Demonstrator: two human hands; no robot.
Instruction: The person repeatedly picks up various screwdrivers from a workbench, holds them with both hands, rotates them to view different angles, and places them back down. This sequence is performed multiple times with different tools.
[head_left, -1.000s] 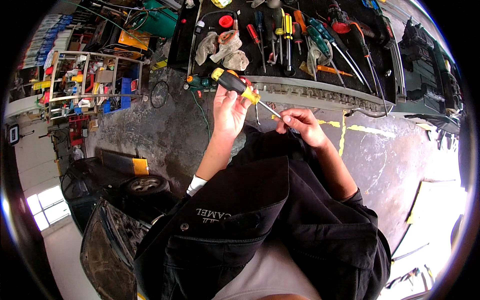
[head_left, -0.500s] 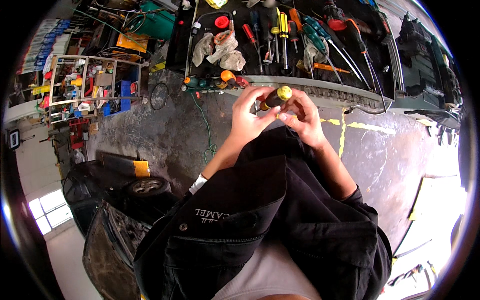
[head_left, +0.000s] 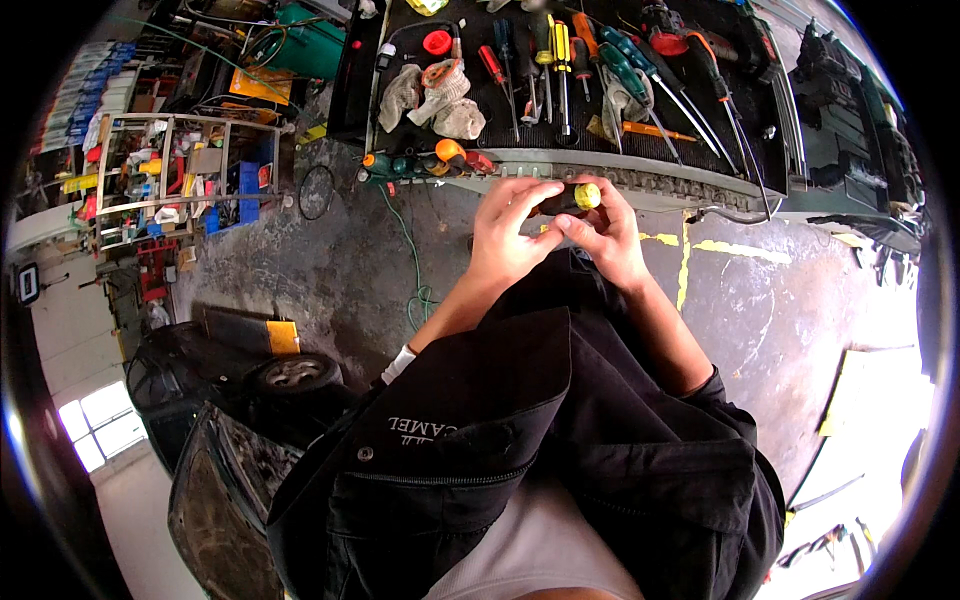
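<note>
My left hand [head_left: 508,228] and right hand [head_left: 612,235] pinch the yellow-ended handle [head_left: 570,200]. Seemingly I'm adjusting my hold; the next move calls for steadiness.

one left hand [head_left: 508,232] and one right hand [head_left: 612,240] are seen, with one black-and-yellow tool handle [head_left: 572,199] held between them. on the tool bench [head_left: 540,139], one red cap [head_left: 437,42], three crumpled pale cloths [head_left: 460,119] and two teal handles [head_left: 621,72] can be counted. at lower left, one car wheel [head_left: 297,372] and one window [head_left: 104,422] are shown.
</note>
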